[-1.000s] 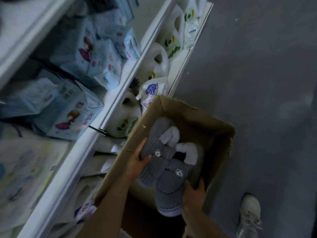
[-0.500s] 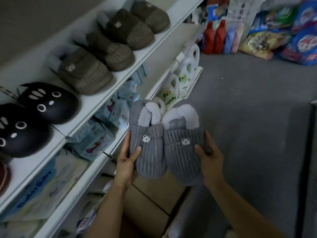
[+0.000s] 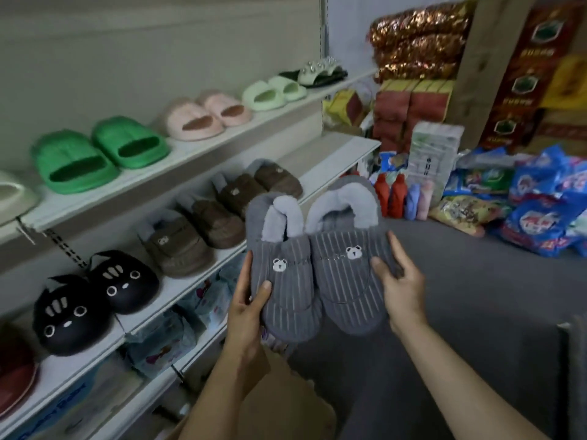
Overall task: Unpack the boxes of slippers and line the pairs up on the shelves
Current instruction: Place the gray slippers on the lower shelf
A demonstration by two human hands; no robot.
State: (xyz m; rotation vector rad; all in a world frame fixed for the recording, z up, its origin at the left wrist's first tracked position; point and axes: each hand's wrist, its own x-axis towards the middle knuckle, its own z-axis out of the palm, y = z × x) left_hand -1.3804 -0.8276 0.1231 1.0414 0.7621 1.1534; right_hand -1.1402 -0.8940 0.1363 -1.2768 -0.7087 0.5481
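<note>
Left hand (image 3: 246, 308) and right hand (image 3: 401, 282) each grasp one grey ribbed plush bear-badge slipper (image 3: 287, 274), paired side by side, toes toward the person, for placement on the white middle shelf (image 3: 333, 160) at 11 o'clock.

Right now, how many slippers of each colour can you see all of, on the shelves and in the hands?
Bright green: 2
Pink: 2
Pale green: 2
Brown: 4
Black: 2
Grey, held in both hands: 2
Total: 14
</note>
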